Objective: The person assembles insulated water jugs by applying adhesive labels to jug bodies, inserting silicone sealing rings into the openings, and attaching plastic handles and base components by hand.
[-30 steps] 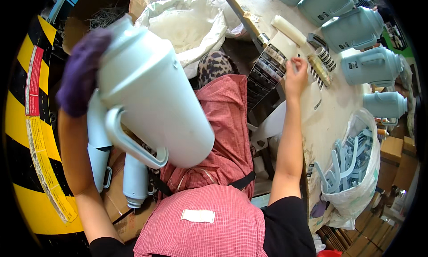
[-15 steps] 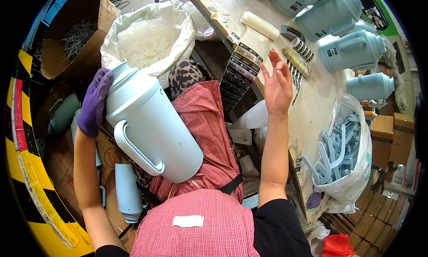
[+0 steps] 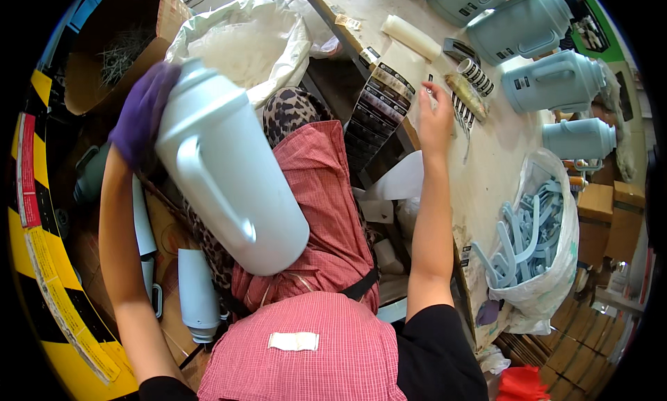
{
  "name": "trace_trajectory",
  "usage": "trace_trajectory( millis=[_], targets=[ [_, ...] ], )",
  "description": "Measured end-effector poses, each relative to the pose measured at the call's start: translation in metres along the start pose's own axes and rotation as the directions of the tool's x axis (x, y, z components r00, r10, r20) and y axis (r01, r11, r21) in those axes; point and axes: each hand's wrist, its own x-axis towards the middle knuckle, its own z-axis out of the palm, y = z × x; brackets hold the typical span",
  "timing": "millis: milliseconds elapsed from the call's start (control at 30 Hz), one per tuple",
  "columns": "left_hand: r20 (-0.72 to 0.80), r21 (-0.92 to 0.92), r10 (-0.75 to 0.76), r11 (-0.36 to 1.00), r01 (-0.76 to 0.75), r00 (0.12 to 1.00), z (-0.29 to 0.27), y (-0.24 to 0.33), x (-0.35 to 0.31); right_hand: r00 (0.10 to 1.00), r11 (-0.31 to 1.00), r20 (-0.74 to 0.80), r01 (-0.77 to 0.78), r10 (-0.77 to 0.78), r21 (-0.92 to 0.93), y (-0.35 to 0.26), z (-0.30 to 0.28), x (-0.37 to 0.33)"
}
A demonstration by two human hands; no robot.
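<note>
A large light-blue thermos flask [image 3: 243, 185] leans tilted across my lap, its handle [image 3: 208, 192] facing up. My left hand [image 3: 142, 112], in a purple glove, is wrapped around its narrow neck end at the upper left. Over the table edge is my bare right hand [image 3: 435, 119], fingers bent toward each other. A small dark-and-white sticker appears at its fingertips, partly hidden by them. Left of that hand, a sheet of dark printed stickers [image 3: 379, 109] hangs over the table edge.
Several finished-looking blue flasks [image 3: 552, 81] lie on the table [image 3: 497, 165]. A plastic bag of blue handles [image 3: 528, 227] sits at its right edge. Beyond my lap are a white sack [image 3: 243, 46] and a carton of metal pins [image 3: 125, 53]. Another blue flask body [image 3: 197, 290] stands at lower left.
My left hand has shifted slightly left and up with the flask, which has turned a little. My right hand's spread fingers have drawn together, lower over the table edge.
</note>
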Motion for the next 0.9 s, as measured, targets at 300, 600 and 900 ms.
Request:
trace_trajectory(
  millis=[300,600,900],
  targets=[
    [-0.228,0.52,0.343,0.834,-0.184,0.912,0.098,-0.149,0.006,0.995,0.949,-0.096,-0.067,0.039,-0.309,0.001,0.033,0.019],
    [-0.344,-0.776,-0.513,0.627,0.07,0.786,0.095,0.022,-0.089,0.946,0.981,-0.298,-0.071,0.124,0.183,0.025,0.019,0.017],
    [-0.383,-0.096,-0.014,0.995,-0.024,0.924,0.139,0.119,-0.186,0.992,0.988,0.021,0.12,-0.123,0.097,-0.075,0.027,-0.095]
  ],
)
